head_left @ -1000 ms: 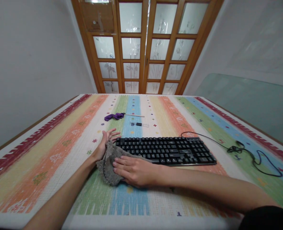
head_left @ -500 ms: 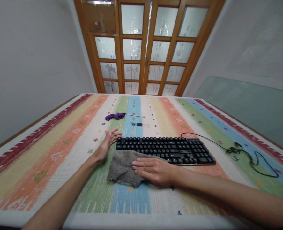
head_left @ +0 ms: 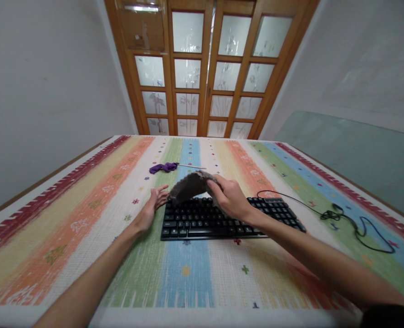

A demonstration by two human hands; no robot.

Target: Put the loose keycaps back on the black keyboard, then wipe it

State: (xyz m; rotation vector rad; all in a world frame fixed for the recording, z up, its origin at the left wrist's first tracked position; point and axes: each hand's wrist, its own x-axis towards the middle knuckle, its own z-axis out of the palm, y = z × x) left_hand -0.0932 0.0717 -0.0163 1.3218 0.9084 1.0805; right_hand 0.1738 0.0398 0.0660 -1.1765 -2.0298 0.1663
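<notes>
A black keyboard (head_left: 202, 231) lies on the striped tablecloth (head_left: 126, 278). My right hand (head_left: 231, 198) pinches a grey cloth (head_left: 190, 184) by its right end above the keyboard's back rows. The cloth arches up, its left end hanging down by the keyboard's back left corner. At that corner my left hand (head_left: 152, 205) rests on its side, fingers stretched out and apart, with nothing held in it. Whether its fingertips touch the keyboard or cloth I cannot tell. Part of the keyboard's middle is hidden behind my right hand and forearm.
Behind the keyboard lies a purple cloth item (head_left: 163, 168) with a thin rod (head_left: 192, 166) at its right. The keyboard's black cable (head_left: 334, 214) trails in loops to the right. Wooden doors (head_left: 207, 68) with glass panes stand beyond the table.
My right hand has lifted the grey cloth from the keyboard's front left and moved it away from me, over the back rows. My left hand has hardly moved.
</notes>
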